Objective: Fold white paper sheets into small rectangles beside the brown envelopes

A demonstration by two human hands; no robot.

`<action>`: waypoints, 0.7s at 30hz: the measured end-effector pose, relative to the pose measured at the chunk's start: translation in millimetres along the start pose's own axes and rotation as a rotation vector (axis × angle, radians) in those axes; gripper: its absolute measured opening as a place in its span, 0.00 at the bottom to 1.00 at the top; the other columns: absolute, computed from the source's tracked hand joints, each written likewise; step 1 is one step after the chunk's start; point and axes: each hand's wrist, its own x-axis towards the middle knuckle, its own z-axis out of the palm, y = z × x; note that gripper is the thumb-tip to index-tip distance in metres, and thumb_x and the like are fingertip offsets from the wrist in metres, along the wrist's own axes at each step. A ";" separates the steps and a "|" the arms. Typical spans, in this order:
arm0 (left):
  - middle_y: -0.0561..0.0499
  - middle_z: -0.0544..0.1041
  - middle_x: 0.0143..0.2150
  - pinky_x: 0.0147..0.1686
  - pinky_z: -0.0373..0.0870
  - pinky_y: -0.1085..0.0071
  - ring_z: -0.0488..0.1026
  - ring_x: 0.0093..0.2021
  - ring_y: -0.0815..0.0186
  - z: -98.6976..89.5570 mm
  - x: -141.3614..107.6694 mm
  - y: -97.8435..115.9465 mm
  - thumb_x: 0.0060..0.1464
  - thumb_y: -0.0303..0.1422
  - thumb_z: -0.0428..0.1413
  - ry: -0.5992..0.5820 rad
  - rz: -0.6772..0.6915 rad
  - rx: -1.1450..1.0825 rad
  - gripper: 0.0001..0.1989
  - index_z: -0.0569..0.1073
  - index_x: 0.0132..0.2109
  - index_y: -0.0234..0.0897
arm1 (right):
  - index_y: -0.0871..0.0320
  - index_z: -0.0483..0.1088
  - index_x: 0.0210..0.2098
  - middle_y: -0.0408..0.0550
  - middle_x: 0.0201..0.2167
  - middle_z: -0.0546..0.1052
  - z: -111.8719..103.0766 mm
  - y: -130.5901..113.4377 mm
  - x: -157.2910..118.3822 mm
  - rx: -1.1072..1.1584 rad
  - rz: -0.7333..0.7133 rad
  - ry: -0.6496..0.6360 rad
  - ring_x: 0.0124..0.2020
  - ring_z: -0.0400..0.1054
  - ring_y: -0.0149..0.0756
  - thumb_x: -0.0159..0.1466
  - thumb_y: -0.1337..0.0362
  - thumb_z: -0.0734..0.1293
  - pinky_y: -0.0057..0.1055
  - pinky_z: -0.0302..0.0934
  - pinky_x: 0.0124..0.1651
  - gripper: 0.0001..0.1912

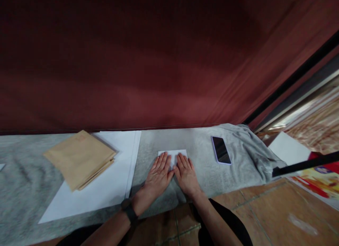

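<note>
A small white sheet of paper [172,152] lies on the grey cloth, mostly covered by my hands. My left hand [159,171] rests flat on its left part, fingers stretched out and pointing away from me. On the right part of the paper, my right hand [186,173] lies flat too, with its fingers extended. The two thumbs come close together near the middle. Neither hand grips anything. Only the far edge and corners of the paper show, so I cannot tell whether it is folded.
To the left, a stack of brown envelopes [79,157] lies on large white sheets [106,191]. A phone [221,150] rests on the grey cloth [201,143] to the right. Dark red fabric [159,97] rises behind. Tiled floor [265,210] shows at the front right, beside a black bar [307,164].
</note>
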 end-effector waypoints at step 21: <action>0.36 0.58 0.73 0.71 0.45 0.52 0.52 0.73 0.55 -23.2 -9.6 -10.7 0.68 0.45 0.42 -0.121 -0.062 0.114 0.34 0.53 0.72 0.27 | 0.72 0.52 0.70 0.69 0.69 0.58 11.3 23.7 -9.7 -0.123 0.048 0.097 0.71 0.51 0.55 0.74 0.48 0.49 0.58 0.47 0.68 0.37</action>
